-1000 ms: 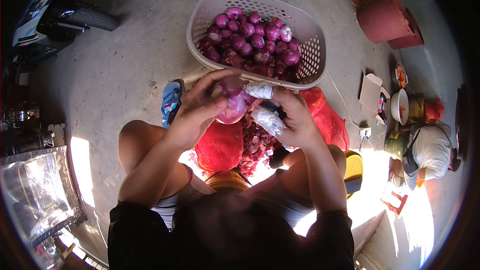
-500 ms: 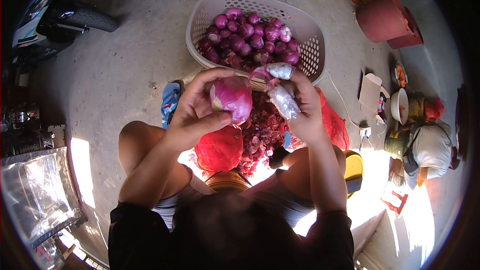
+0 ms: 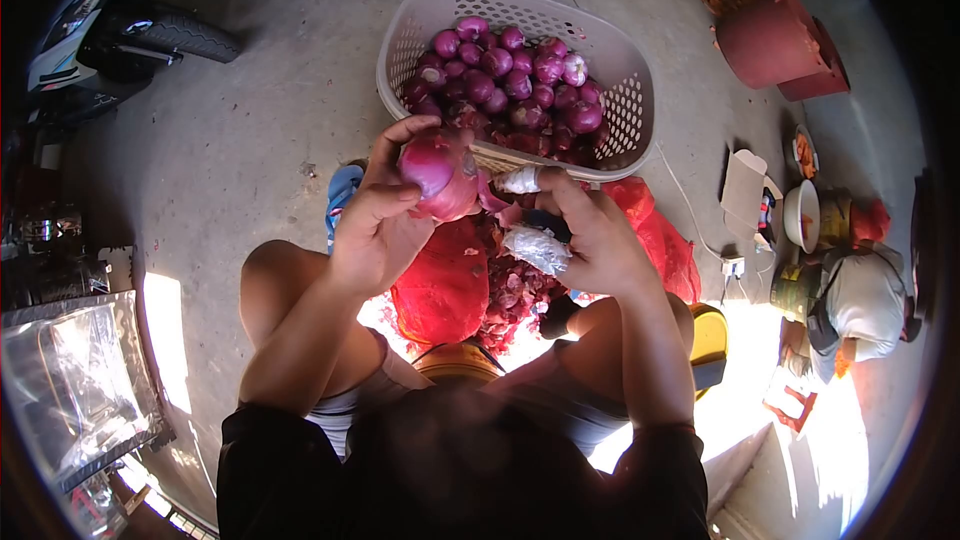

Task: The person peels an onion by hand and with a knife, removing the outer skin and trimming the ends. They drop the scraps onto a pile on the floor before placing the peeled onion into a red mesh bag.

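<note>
A large red onion (image 3: 438,174) is in my left hand (image 3: 378,225), its fingers wrapped round it. My right hand (image 3: 600,240) is just right of the onion, with silvery wrapping on the thumb and a fingertip. Between those tips it pinches a loose piece of purple skin (image 3: 497,202) at the onion's side. Past my hands stands a grey perforated basket (image 3: 630,50) holding several peeled purple onions (image 3: 497,62). Below my hands lie a red net bag (image 3: 440,285) and a heap of dark red skins (image 3: 520,290).
Another red net bag (image 3: 655,235) lies right of the skins. A yellow object (image 3: 710,335) is beside my right knee. Farther right are an open cardboard box (image 3: 745,190), a white bowl (image 3: 800,215) and a person (image 3: 865,300). A red bucket (image 3: 770,35) stands upper right; a motorcycle wheel (image 3: 180,32) upper left.
The onion has turned in my left hand and moved slightly left and up. My right hand has moved down and left, with the piece of skin between its wrapped tips.
</note>
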Available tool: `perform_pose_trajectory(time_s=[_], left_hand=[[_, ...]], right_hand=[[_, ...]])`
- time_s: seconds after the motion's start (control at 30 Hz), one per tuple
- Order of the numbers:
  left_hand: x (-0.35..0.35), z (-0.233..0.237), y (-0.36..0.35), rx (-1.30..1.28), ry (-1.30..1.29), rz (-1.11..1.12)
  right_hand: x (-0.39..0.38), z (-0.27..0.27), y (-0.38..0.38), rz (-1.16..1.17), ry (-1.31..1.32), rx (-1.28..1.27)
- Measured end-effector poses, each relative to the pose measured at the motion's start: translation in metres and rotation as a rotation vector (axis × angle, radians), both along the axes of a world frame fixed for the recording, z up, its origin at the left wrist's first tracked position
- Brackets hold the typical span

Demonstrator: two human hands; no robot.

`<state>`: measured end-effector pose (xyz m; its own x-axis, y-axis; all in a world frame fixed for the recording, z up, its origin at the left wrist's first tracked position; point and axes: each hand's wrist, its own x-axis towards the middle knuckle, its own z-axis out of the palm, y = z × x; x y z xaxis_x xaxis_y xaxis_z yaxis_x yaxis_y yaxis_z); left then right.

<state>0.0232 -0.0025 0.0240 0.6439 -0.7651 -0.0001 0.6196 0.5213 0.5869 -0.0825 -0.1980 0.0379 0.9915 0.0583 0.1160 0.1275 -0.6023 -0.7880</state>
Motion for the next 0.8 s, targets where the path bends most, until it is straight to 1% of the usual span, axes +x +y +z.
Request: perform_pose_trajectory(time_s=[0.07,0.13,0.23,0.37,0.47,0.57,0.63,0.77,0.8], left_hand=[[-0.001,0.003,-0.001,0.017,0.003,0.017],[-0.002,0.006,0.000,0.027,0.013,0.020],[0.003,0.000,0.001,0.003,-0.119,-0.014],[0.001,0.004,-0.001,0.040,-0.169,0.015],[-0.002,0.006,-0.001,0.076,-0.181,0.000],[-0.005,0.006,-0.001,0.083,-0.153,-0.047],[-0.004,0.008,-0.001,0.077,-0.114,-0.097],[-0.005,0.010,-0.002,0.119,-0.159,-0.104],[-0.005,0.011,-0.002,0.128,-0.170,-0.112]], right_hand=[[-0.001,-0.004,0.001,-0.015,-0.032,0.033],[-0.004,-0.008,-0.002,-0.017,-0.056,-0.001],[-0.003,-0.006,-0.001,-0.029,-0.096,-0.004],[-0.002,0.000,0.004,-0.014,-0.083,0.075],[0.001,-0.002,0.007,0.071,-0.224,-0.034],[-0.002,-0.005,0.010,0.029,-0.081,0.069],[-0.001,-0.009,0.009,0.059,-0.105,0.111],[0.004,-0.017,0.011,0.081,-0.217,0.231],[0.005,-0.018,0.011,0.085,-0.200,0.239]])
